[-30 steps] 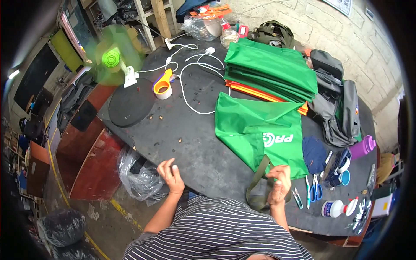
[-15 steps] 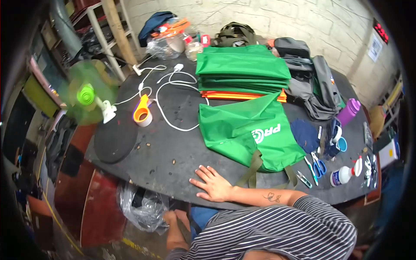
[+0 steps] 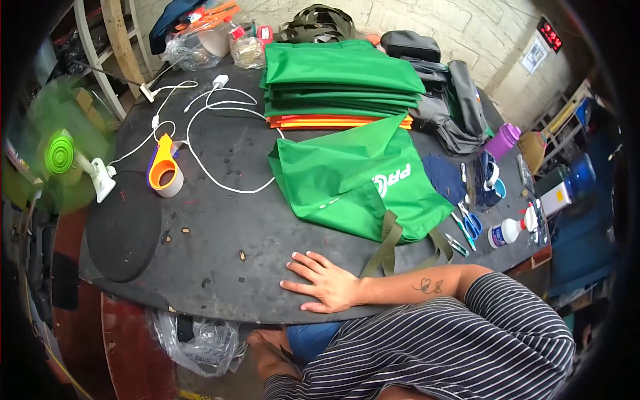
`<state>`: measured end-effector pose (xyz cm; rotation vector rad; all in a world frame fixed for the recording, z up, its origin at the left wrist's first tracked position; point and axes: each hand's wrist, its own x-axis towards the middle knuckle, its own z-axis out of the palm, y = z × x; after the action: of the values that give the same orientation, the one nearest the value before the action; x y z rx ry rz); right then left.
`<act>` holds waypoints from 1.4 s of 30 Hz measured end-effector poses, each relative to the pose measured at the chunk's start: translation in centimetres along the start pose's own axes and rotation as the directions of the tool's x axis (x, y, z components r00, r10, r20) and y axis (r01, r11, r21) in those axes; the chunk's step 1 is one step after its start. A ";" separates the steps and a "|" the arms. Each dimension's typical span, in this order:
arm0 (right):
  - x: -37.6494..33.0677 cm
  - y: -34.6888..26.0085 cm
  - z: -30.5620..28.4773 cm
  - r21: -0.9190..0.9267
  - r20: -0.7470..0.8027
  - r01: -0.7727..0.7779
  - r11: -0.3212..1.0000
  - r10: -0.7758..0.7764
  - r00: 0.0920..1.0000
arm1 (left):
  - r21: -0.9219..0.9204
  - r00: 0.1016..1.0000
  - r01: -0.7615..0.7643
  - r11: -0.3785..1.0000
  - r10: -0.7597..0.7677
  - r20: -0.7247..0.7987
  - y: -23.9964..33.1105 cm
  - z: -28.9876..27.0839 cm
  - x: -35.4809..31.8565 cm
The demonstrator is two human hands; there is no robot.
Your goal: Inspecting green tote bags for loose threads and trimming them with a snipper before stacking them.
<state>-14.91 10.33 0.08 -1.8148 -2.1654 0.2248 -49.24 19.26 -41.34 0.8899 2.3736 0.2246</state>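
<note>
My right hand (image 3: 327, 284) lies flat on the dark table near its front edge, fingers spread, with nothing in it. Just beyond it and to the right lies a green fabric bag (image 3: 353, 180) with white print. The bag's olive webbing straps (image 3: 382, 248) trail toward my right forearm. My left arm reaches down below the table edge, where my left hand (image 3: 256, 341) is beside a clear plastic bag (image 3: 203, 343). Its fingers are hidden, so I cannot tell whether it grips the plastic.
Behind the bag is a stack of folded green bags (image 3: 340, 77) on orange pieces. Scissors (image 3: 471, 225), thread snips (image 3: 457, 245), a spray bottle (image 3: 511, 231) and a purple bottle (image 3: 503, 140) are at right. A tape dispenser (image 3: 164, 175), white cable (image 3: 200, 160) and spinning fan (image 3: 60, 152) are at left.
The view has shifted, so the table's things appear farther left and higher. My right hand stays flat on the table, and my left arm stays low beside the plastic bag.
</note>
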 end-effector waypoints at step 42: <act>-15.6 11.0 -10.2 0.955 -0.266 0.249 0.161 0.836 0.479 | -0.366 -0.172 -0.918 -0.154 0.985 0.015 33.8 -8.7 -50.1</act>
<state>1.08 -3.65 4.15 -1.1008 -0.4215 0.5459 -5.57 13.14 0.87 2.2921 0.6944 0.8705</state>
